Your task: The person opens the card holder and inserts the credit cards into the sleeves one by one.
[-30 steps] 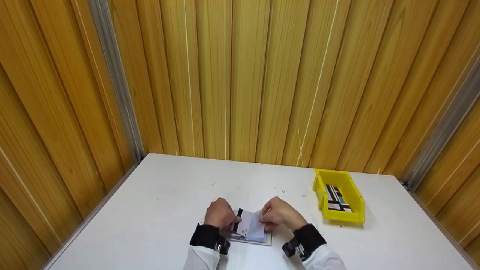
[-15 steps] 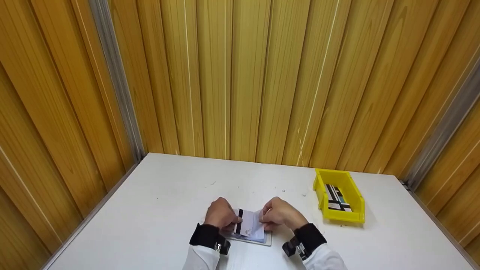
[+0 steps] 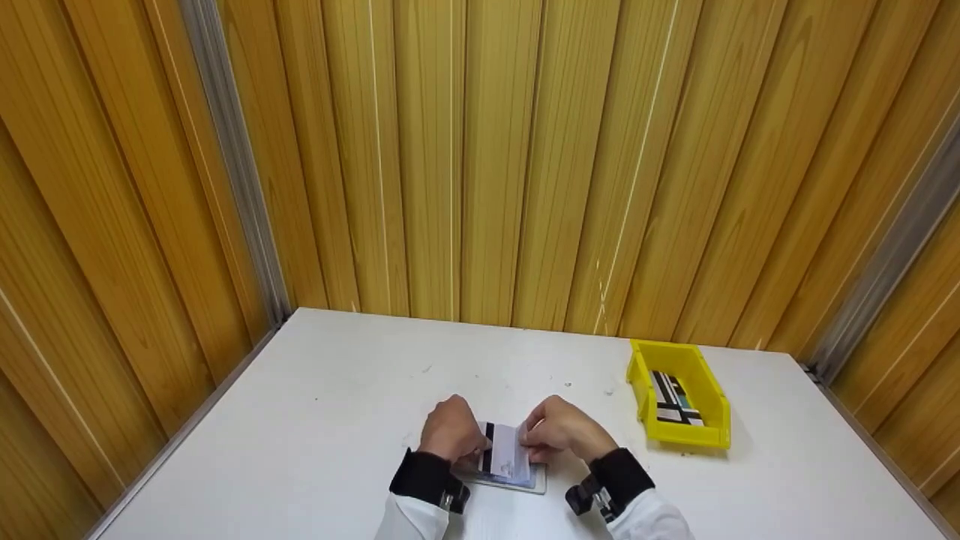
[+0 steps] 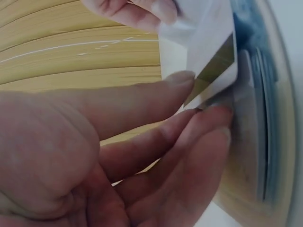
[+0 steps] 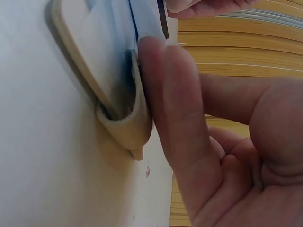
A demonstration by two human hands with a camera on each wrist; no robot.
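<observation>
A card holder [image 3: 540, 481] with clear plastic sleeves lies spread on the white table; its pale cover folds over in the right wrist view. My left hand [image 3: 452, 431] pinches a white card with a black stripe [image 3: 506, 455] between thumb and fingers, by the striped end. The card's other end lies at a clear sleeve [image 5: 113, 28], seemingly partly inside it. On the opposite side, my right hand [image 3: 562, 429] pinches the edge of that sleeve between thumb and fingers. In the left wrist view, several more sleeve layers [image 4: 265, 113] stand beside the fingers.
A yellow bin [image 3: 712, 397] stands at the right of the white table [image 3: 337, 420], with several striped cards [image 3: 677, 412] inside it. Wood-patterned panels [image 3: 487, 165] rise behind the table and at both sides.
My left hand has moved a little to the right, and the card has shifted right with it and straightened against the sleeve. The right hand has stayed in place.
</observation>
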